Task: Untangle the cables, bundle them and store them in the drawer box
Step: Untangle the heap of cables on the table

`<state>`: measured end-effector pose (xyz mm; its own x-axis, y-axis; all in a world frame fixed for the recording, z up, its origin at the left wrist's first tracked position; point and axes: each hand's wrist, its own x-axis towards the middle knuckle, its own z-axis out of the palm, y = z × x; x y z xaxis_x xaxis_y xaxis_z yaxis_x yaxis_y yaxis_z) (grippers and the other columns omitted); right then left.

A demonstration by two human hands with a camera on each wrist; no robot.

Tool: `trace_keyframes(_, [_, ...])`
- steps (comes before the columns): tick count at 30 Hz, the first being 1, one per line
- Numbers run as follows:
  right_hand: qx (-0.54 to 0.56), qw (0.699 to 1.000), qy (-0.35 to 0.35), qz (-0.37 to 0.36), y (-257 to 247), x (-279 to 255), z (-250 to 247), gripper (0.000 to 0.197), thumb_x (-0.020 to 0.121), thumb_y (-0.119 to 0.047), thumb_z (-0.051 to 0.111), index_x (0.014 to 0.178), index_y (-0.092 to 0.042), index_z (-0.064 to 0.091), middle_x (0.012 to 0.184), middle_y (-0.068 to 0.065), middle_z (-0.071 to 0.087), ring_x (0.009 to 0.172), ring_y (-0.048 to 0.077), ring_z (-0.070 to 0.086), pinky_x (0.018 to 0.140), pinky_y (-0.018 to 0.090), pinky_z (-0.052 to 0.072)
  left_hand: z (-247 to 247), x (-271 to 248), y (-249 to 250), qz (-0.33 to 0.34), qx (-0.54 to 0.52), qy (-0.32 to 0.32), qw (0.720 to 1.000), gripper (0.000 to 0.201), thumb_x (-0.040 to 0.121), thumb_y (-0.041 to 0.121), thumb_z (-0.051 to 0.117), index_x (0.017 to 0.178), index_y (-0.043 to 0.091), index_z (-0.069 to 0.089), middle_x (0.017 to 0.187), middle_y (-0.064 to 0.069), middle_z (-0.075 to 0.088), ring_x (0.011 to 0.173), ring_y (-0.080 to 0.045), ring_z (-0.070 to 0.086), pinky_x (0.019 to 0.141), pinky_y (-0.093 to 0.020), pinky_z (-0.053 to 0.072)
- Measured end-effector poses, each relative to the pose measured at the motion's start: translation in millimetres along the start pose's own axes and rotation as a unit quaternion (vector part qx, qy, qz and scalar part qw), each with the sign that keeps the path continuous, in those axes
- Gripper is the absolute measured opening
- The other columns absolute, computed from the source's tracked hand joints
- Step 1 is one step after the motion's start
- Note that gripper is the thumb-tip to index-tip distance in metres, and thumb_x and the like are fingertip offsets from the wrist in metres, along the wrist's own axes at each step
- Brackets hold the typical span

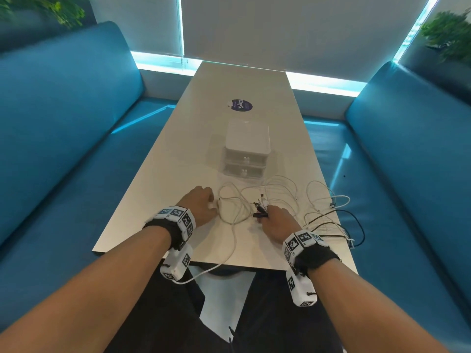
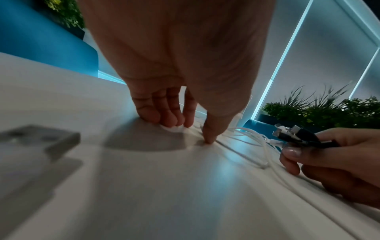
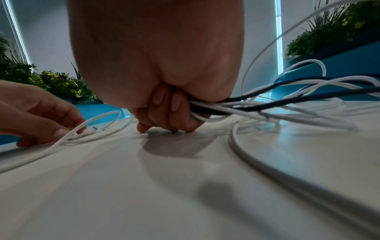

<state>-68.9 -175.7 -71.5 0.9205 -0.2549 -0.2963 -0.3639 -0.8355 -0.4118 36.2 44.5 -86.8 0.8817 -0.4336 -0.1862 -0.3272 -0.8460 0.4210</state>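
From the head, the cables [image 1: 280, 200] sprawl on the table [image 1: 158, 174] before the closed drawer box [image 1: 246, 149]; left wrist: the left hand [image 2: 174, 91] pinches a white plug [image 2: 173, 129], likely to add it; right wrist: the right hand [image 3: 162, 104] clenches the gathered cable ends [image 3: 207, 108], keeping them aligned.

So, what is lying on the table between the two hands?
A looped white cable lies between left hand and right hand, clearest in the head view.
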Motion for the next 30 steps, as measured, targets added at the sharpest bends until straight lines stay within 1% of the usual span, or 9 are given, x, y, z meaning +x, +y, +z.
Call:
trace_keyframes(3, [-0.004, 1.000, -0.004, 0.006, -1, 3, -1, 0.029, 0.097, -0.027, 0.050, 0.117, -0.009, 0.059, 0.113, 0.015, 0.064, 0.102, 0.032, 0.061, 0.088, 0.040, 0.051, -1, -1, 4, -0.015, -0.016, 0.009, 1.000, 0.027, 0.093, 0.033, 0.055, 0.113, 0.015, 0.055, 0.115, -0.009, 0.058, 0.101, -0.028, 0.056, 0.084, -0.033, 0.045])
trace_keyframes(7, [0.004, 1.000, -0.012, 0.012, -8, 7, -3, 0.029, 0.096, -0.027, 0.051, 0.117, -0.008, 0.059, 0.114, 0.015, 0.064, 0.102, 0.033, 0.061, 0.083, 0.036, 0.049, -2, -4, 21, -0.052, 0.035, 0.001, 0.998, 0.036, 0.086, 0.053, 0.056, 0.096, 0.019, 0.057, 0.099, -0.004, 0.062, 0.088, -0.026, 0.060, 0.072, -0.031, 0.047])
trace_keyframes(11, [0.038, 0.999, 0.006, -0.005, -21, 8, -10, 0.027, 0.095, -0.024, 0.050, 0.114, -0.009, 0.062, 0.111, 0.015, 0.065, 0.098, 0.032, 0.063, 0.082, 0.037, 0.052, 7, 2, 35, -0.031, 0.075, -0.007, 0.997, 0.023, 0.096, 0.027, 0.050, 0.108, 0.010, 0.056, 0.113, -0.014, 0.061, 0.098, -0.033, 0.061, 0.073, -0.032, 0.042])
trace_keyframes(14, [0.077, 0.997, 0.022, -0.023, -32, 9, -18, 0.025, 0.094, -0.021, 0.050, 0.110, -0.009, 0.066, 0.108, 0.015, 0.068, 0.097, 0.032, 0.063, 0.084, 0.038, 0.052, 4, 5, 46, -0.023, 0.022, 0.023, 0.999, 0.019, 0.101, 0.022, 0.042, 0.109, 0.007, 0.048, 0.108, -0.018, 0.061, 0.093, -0.037, 0.061, 0.072, -0.036, 0.043])
trace_keyframes(18, [0.155, 0.979, 0.129, -0.024, -41, 8, -23, 0.025, 0.095, -0.028, 0.052, 0.104, -0.006, 0.062, 0.102, 0.013, 0.067, 0.093, 0.033, 0.061, 0.075, 0.034, 0.045, -3, 3, 65, 0.023, -0.073, 0.070, 0.995, 0.013, 0.104, 0.023, 0.040, 0.104, 0.011, 0.043, 0.094, -0.014, 0.065, 0.083, -0.038, 0.061, 0.076, -0.045, 0.050])
trace_keyframes(20, [0.199, 0.961, 0.191, -0.021, -41, 6, -25, 0.023, 0.096, -0.031, 0.052, 0.098, -0.009, 0.059, 0.095, 0.009, 0.064, 0.090, 0.030, 0.059, 0.075, 0.032, 0.041, -4, -1, 73, 0.039, -0.059, 0.090, 0.993, 0.013, 0.104, 0.023, 0.039, 0.104, 0.010, 0.042, 0.088, -0.013, 0.063, 0.079, -0.038, 0.060, 0.072, -0.043, 0.046])
trace_keyframes(22, [0.236, 0.947, 0.216, -0.018, -40, 8, -26, 0.026, 0.096, -0.032, 0.053, 0.098, -0.008, 0.062, 0.093, 0.007, 0.066, 0.090, 0.030, 0.060, 0.073, 0.030, 0.039, -4, -5, 78, 0.027, -0.034, 0.101, 0.994, 0.017, 0.104, 0.023, 0.038, 0.107, 0.007, 0.042, 0.089, -0.016, 0.062, 0.078, -0.038, 0.060, 0.068, -0.042, 0.046])
trace_keyframes(27, [0.296, 0.942, 0.156, -0.023, -36, 6, -28, 0.026, 0.088, -0.038, 0.063, 0.082, -0.013, 0.069, 0.072, 0.001, 0.065, 0.070, 0.020, 0.060, 0.066, 0.032, 0.043, 0, -11, 76, 0.012, 0.005, 0.088, 0.996, 0.017, 0.102, 0.029, 0.039, 0.102, 0.014, 0.044, 0.089, -0.011, 0.062, 0.074, -0.032, 0.057, 0.066, -0.039, 0.046])
trace_keyframes(30, [0.266, 0.962, 0.061, -0.033, -36, 2, -22, 0.026, 0.086, -0.035, 0.063, 0.084, -0.012, 0.074, 0.081, 0.008, 0.071, 0.074, 0.024, 0.064, 0.067, 0.032, 0.044, 0, -15, 81, 0.031, -0.009, 0.085, 0.996, 0.015, 0.099, 0.029, 0.042, 0.100, 0.015, 0.046, 0.086, -0.009, 0.061, 0.074, -0.031, 0.057, 0.067, -0.040, 0.048])
